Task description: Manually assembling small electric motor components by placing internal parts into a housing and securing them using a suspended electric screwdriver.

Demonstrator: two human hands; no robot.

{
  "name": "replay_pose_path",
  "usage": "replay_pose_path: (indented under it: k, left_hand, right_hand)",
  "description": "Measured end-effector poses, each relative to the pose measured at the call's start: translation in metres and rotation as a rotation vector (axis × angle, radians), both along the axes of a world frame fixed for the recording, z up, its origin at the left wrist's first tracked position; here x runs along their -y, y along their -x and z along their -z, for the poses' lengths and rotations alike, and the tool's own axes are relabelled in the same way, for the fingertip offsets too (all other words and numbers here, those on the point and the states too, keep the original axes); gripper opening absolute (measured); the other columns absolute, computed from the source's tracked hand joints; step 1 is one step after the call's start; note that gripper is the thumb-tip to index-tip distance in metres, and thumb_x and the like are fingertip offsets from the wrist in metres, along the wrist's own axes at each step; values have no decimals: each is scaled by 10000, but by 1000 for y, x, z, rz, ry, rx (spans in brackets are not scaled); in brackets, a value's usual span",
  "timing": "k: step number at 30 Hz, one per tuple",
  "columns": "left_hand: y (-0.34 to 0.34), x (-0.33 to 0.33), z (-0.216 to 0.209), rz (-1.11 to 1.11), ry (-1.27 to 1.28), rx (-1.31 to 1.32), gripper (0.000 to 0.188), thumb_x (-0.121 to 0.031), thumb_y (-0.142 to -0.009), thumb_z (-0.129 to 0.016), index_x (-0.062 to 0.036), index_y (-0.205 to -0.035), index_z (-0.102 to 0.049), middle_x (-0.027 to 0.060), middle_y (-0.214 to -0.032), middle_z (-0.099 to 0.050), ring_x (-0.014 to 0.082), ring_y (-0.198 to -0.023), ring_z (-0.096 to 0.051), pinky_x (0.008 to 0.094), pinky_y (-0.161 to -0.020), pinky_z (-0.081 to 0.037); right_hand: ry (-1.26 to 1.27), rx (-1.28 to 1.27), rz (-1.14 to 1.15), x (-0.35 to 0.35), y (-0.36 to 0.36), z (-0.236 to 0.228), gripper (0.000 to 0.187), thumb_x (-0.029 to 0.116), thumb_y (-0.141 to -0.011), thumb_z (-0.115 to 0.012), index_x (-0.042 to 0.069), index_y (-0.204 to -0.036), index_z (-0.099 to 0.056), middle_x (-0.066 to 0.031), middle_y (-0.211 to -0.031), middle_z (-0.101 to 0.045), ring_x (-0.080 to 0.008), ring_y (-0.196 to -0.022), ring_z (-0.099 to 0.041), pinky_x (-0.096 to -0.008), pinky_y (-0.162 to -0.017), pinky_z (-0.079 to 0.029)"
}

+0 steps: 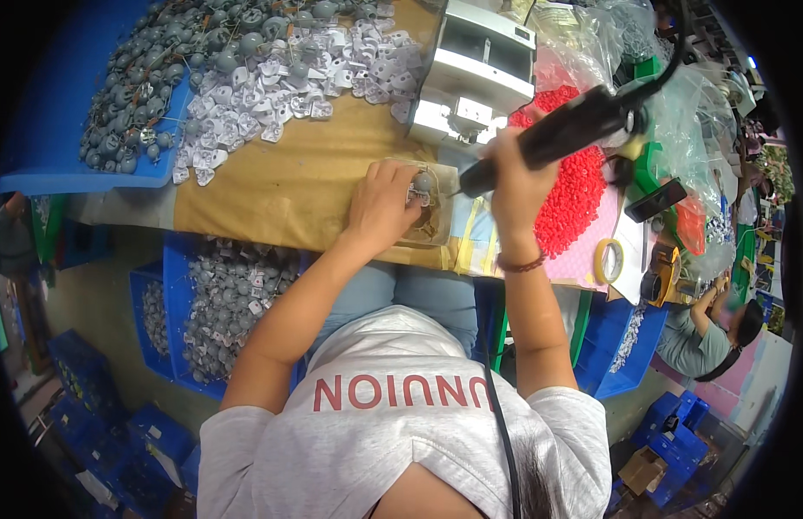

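Note:
My left hand (380,206) has its fingers closed on a small grey ball-shaped part (423,182) with white pieces at its side. The part sits in a shallow, see-through holder (447,177) at the table's front edge. In my right hand (521,186) is a black electric screwdriver (570,130), gripped round its body and tilted. Its tip points left toward the grey part and stays a little apart from it. A cable runs from its far end up to the right.
A white machine (477,73) stands just beyond the holder. Red pieces (576,195) are heaped right, white plates (246,104) at the back left. Grey balls fill a blue tray (55,169). A tape roll (607,261) lies right; another person (704,337) sits farther off.

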State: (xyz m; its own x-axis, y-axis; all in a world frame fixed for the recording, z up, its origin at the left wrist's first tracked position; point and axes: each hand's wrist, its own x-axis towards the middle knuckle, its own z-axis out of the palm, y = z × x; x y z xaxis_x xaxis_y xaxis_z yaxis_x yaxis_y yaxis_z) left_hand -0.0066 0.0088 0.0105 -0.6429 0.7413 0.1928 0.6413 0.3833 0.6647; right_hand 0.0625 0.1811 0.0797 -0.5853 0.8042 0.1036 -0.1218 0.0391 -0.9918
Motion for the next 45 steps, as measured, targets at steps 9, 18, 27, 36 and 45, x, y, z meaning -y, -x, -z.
replay_pose_path:
  k: [9, 18, 27, 36, 45]
  left_hand:
    - [-4, 11, 15, 41, -151, -58, 377, -113, -786, -787, -68, -1138, -660, 123, -1117, -687, 340, -1140, -597, 432, -937, -494]
    - [-3, 8, 15, 35, -166, -77, 359, -97, -785, -783, -66, -1120, -657, 125, -1099, -688, 335, -1076, -634, 429, -900, -509]
    - [-3, 8, 11, 76, -158, -76, 346, -65, -784, -763, -66, -1106, -637, 109, -1094, -685, 325, -1051, -643, 432, -872, -510]
    - [-8, 6, 8, 102, -161, -96, 320, -58, -799, -723, -80, -1102, -621, 82, -1058, -656, 307, -1002, -638, 428, -813, -499]
    - [-19, 40, -9, 122, -212, 39, 356, 6, -849, -674, -54, -1194, -612, 134, -1150, -624, 351, -1018, -642, 413, -853, -532]
  right_hand:
    - [-1064, 208, 198, -10, -33, 35, 410, 48, -883, -700, -17, -1271, -586, -154, -1208, -633, -280, -1080, -611, -352, -943, -470]
    - [-250, 288, -257, 38, -9, 75, 122, 93, -967, -641, -11, -1003, -695, -104, -885, -712, -184, -794, -675, -311, -709, -526]
    - [-33, 192, -104, 47, 8, 75, 172, 134, -1061, -502, -8, -975, -546, -84, -737, -677, -136, -680, -674, -278, -637, -525]
    - [41, 205, -50, 46, 12, 75, 191, 159, -1067, -482, -3, -970, -510, -94, -686, -667, -136, -623, -647, -279, -603, -507]
    - [249, 196, -383, 25, -8, 59, 309, 245, -1081, -461, -38, -1099, -583, -139, -814, -714, -163, -774, -701, -284, -687, -547]
